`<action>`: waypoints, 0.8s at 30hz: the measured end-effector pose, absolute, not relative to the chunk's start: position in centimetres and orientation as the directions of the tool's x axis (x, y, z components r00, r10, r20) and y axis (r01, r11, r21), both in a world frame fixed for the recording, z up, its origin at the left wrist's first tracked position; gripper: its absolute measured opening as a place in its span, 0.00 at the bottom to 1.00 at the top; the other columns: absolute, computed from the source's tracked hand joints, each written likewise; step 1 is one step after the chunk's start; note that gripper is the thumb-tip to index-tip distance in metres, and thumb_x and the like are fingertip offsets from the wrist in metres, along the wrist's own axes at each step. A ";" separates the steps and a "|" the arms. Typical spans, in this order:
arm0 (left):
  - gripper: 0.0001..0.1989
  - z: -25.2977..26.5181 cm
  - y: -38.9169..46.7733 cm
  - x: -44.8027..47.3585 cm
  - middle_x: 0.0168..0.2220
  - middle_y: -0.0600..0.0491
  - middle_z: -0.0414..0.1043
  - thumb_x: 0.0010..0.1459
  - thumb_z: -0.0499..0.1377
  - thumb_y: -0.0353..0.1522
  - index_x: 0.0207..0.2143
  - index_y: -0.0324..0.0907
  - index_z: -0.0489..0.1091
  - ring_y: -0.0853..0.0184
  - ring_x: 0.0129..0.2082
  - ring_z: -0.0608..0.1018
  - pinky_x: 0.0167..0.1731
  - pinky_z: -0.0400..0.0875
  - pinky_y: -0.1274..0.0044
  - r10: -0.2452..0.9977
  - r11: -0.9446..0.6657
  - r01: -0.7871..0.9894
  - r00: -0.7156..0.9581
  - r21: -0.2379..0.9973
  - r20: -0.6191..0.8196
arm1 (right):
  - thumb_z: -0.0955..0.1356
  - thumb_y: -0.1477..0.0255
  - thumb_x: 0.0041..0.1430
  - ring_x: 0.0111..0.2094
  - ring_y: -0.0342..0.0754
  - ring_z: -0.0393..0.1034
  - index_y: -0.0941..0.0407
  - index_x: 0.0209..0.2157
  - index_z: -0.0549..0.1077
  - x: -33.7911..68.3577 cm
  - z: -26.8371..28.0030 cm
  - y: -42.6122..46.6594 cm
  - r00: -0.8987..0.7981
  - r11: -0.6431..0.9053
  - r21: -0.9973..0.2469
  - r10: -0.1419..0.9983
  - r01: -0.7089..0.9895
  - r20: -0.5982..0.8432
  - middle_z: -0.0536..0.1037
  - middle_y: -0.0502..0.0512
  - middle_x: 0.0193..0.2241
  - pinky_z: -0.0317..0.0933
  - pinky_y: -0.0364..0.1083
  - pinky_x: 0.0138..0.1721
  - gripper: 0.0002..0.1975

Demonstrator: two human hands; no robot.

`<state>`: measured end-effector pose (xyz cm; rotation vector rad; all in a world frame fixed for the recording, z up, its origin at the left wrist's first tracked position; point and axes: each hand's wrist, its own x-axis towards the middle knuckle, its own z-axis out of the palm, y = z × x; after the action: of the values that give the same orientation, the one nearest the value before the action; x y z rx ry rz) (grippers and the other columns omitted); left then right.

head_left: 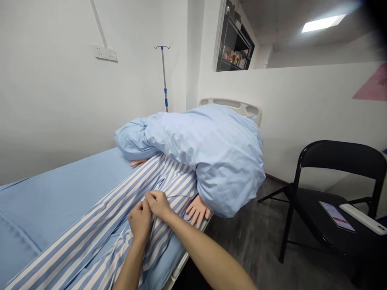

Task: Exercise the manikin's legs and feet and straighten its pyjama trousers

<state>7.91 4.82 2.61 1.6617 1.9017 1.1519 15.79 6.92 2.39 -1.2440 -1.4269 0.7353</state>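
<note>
Near side, over striped trousers (111,213): left hand (140,222) and right hand (159,204) clenched, any gripped cloth indiscernible; far side, blue quilt (208,141) concealing torso.

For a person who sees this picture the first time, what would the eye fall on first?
Probably the large light-blue quilt, heaped across the bed. Nearer, the left hand and right hand, closed together, seem to pinch the striped trousers. Just right of them, a manikin-like hand spreads out from under the quilt.

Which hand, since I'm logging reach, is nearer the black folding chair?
Right. The right hand is left of the black folding chair; the left hand is slightly farther left.
</note>
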 end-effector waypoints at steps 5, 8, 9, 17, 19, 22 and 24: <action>0.16 2.8 4.6 8.3 0.12 0.59 0.46 0.48 0.47 0.36 0.12 0.42 0.47 0.72 0.17 0.55 0.20 0.49 0.79 0.942 0.008 0.643 -0.262 0.766 0.211 | 0.57 0.62 0.53 0.19 0.36 0.46 0.58 0.14 0.50 18.1 6.1 8.1 0.055 0.348 -0.894 0.924 0.282 0.377 0.49 0.44 0.15 0.43 0.38 0.21 0.20; 0.16 2.9 4.5 8.4 0.13 0.59 0.44 0.48 0.47 0.35 0.12 0.42 0.46 0.73 0.17 0.54 0.20 0.48 0.79 0.943 0.010 0.634 -0.262 0.773 0.203 | 0.58 0.61 0.53 0.19 0.36 0.46 0.58 0.15 0.49 19.5 7.5 9.3 0.061 0.375 -0.879 0.910 0.295 0.409 0.49 0.44 0.15 0.43 0.38 0.21 0.20; 0.16 3.0 4.4 8.5 0.13 0.59 0.44 0.48 0.47 0.35 0.12 0.42 0.46 0.73 0.17 0.54 0.20 0.48 0.79 0.944 0.008 0.633 -0.260 0.774 0.202 | 0.58 0.61 0.53 0.19 0.36 0.46 0.58 0.15 0.49 20.0 7.4 9.7 0.070 0.371 -0.877 0.910 0.307 0.410 0.49 0.44 0.15 0.43 0.38 0.21 0.20; 0.16 2.4 5.1 8.7 0.12 0.60 0.46 0.48 0.47 0.35 0.12 0.42 0.47 0.73 0.17 0.54 0.21 0.48 0.78 0.933 -0.034 0.667 -0.246 0.745 0.264 | 0.57 0.63 0.53 0.19 0.37 0.48 0.57 0.14 0.52 21.2 1.9 10.6 0.166 0.277 -0.826 0.901 0.492 0.401 0.53 0.44 0.14 0.44 0.39 0.23 0.19; 0.15 2.2 5.1 8.9 0.13 0.59 0.47 0.48 0.46 0.34 0.12 0.42 0.48 0.73 0.18 0.55 0.21 0.48 0.78 0.929 -0.035 0.652 -0.259 0.757 0.266 | 0.57 0.64 0.54 0.19 0.37 0.48 0.57 0.15 0.54 21.2 1.6 10.3 0.135 0.291 -0.809 0.902 0.511 0.409 0.54 0.45 0.14 0.43 0.40 0.23 0.18; 0.15 2.0 4.6 8.6 0.13 0.59 0.50 0.49 0.45 0.34 0.12 0.42 0.51 0.73 0.18 0.57 0.21 0.48 0.78 0.946 -0.025 0.634 -0.234 0.773 0.223 | 0.57 0.64 0.54 0.19 0.38 0.48 0.57 0.15 0.56 21.2 1.7 10.1 0.080 0.325 -0.782 0.900 0.532 0.428 0.55 0.45 0.14 0.44 0.40 0.23 0.18; 0.15 1.9 3.8 7.6 0.13 0.60 0.51 0.50 0.46 0.34 0.13 0.42 0.51 0.74 0.18 0.58 0.21 0.49 0.78 0.940 -0.007 0.653 -0.255 0.757 0.228 | 0.57 0.65 0.53 0.19 0.38 0.48 0.58 0.15 0.56 21.3 1.6 10.1 0.066 0.337 -0.764 0.894 0.550 0.442 0.56 0.46 0.14 0.43 0.40 0.23 0.17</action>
<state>7.59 3.84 1.86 1.6518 1.9296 1.1405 21.28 10.08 1.60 -1.3337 -1.6075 0.4342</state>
